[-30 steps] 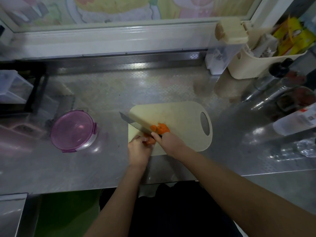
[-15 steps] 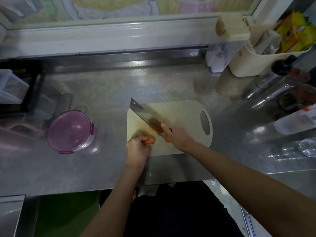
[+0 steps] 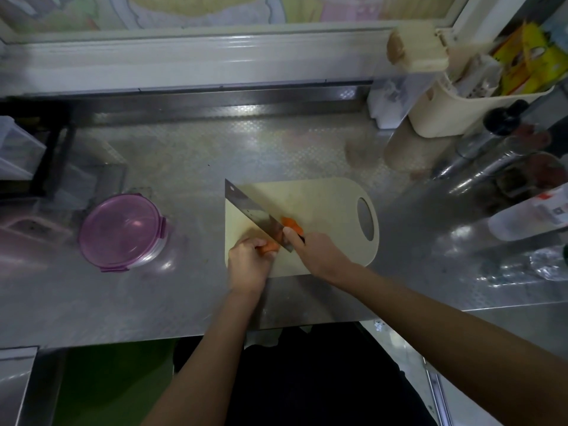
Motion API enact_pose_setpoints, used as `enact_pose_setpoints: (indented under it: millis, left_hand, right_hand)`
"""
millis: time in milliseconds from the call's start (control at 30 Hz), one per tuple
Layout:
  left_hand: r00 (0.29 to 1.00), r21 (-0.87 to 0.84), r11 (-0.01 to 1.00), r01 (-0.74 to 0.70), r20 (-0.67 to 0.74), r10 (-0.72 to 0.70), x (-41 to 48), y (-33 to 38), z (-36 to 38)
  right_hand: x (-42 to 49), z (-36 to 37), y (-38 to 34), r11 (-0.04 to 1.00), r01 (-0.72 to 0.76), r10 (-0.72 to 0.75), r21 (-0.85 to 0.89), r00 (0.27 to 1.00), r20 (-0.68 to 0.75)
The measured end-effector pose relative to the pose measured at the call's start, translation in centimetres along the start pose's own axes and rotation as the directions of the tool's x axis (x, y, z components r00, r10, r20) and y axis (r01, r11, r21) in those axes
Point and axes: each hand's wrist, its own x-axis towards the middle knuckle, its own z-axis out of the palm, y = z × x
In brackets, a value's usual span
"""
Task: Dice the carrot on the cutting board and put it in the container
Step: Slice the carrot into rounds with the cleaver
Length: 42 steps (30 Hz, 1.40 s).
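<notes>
Left hand [image 3: 247, 264] pins the carrot stub [image 3: 270, 247] at the near-left of the cutting board [image 3: 325, 204], fingers curled over it. Right hand [image 3: 318, 253] grips the cleaver [image 3: 253, 213]. The blade slants away-left, just right of the stub. Cut pieces [image 3: 290, 224] lie right of the blade. The container [image 3: 121, 232] sits lidded, well left on the table [image 3: 184, 161].

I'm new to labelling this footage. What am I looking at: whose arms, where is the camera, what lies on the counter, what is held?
No machine here: a person works with bare hands, filmed by a camera worn on their head, looking down. On the steel counter lie a cutting board and, to its left, a round purple-lidded container. The left hand holds a carrot on the board; the right hand grips a knife, blade at the carrot, with cut pieces beside it.
</notes>
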Motion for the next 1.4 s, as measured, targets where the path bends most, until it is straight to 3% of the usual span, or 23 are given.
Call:
enact_pose_setpoints:
  millis: [267, 433, 567, 700, 933, 1133, 1400]
  left_hand:
    - [1.0, -0.008, 1.0, 0.001, -0.006, -0.001, -0.1, 0.0, 0.1]
    - [1.0, -0.002, 1.0, -0.003, -0.014, 0.003, -0.1, 0.1, 0.1]
    - [1.0, -0.009, 1.0, 0.009, -0.01, -0.009, -0.1, -0.1, 0.2]
    - [1.0, -0.024, 1.0, -0.003, -0.003, 0.003, 0.0, -0.2, 0.2]
    - [1.0, -0.029, 1.0, 0.008, -0.01, -0.008, -0.1, 0.0, 0.2]
    - [1.0, -0.043, 0.999, 0.018, -0.005, -0.018, -0.1, 0.0, 0.2]
    - [0.999, -0.054, 0.998, -0.022, -0.04, 0.02, -0.3, 0.2, 0.3]
  right_hand:
    - [-1.1, -0.6, -0.5, 0.998, 0.001, -0.003, 0.061, 1.0, 0.028]
    - [-1.0, -0.6, -0.1, 0.995, -0.085, 0.09, -0.043, 0.988, 0.128]
    - [-1.3, -0.7, -0.4, 0.994, -0.087, 0.093, -0.06, 0.989, 0.117]
    - [-1.7, -0.8, -0.8, 0.998, 0.011, -0.007, -0.056, 0.997, 0.073]
    - [-2.0, -0.6, -0.8, 0.999, -0.015, 0.014, 0.029, 0.999, 0.052]
    - [-1.2, -0.6, -0.1, 0.993, -0.091, 0.099, -0.07, 0.988, 0.122]
    - [-0.9, -0.1, -1.5, 0.997, -0.026, 0.033, -0.068, 0.994, 0.109]
